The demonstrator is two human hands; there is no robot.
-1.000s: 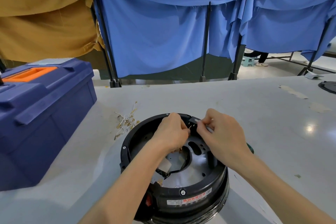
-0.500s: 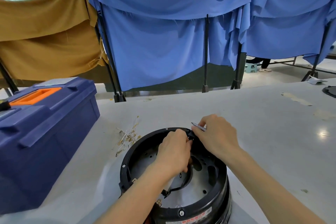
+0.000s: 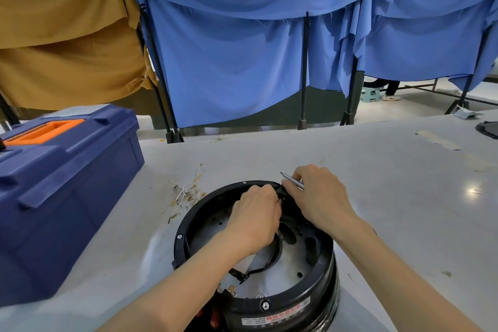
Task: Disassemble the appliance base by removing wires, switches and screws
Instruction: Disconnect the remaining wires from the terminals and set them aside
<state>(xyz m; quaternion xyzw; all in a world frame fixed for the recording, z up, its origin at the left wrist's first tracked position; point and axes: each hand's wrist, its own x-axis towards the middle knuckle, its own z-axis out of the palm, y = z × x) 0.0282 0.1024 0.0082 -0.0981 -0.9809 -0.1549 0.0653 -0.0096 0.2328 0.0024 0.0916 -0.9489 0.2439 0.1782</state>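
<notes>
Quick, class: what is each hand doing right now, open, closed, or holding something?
Left hand: fingers curled at the appliance base's far rim; grip hidden, cannot tell.
Right hand: holding a screwdriver.

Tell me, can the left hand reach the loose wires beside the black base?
Probably yes. The wires lie in the open just left of the base, with nothing between them and the left hand, now at the far rim.
</notes>
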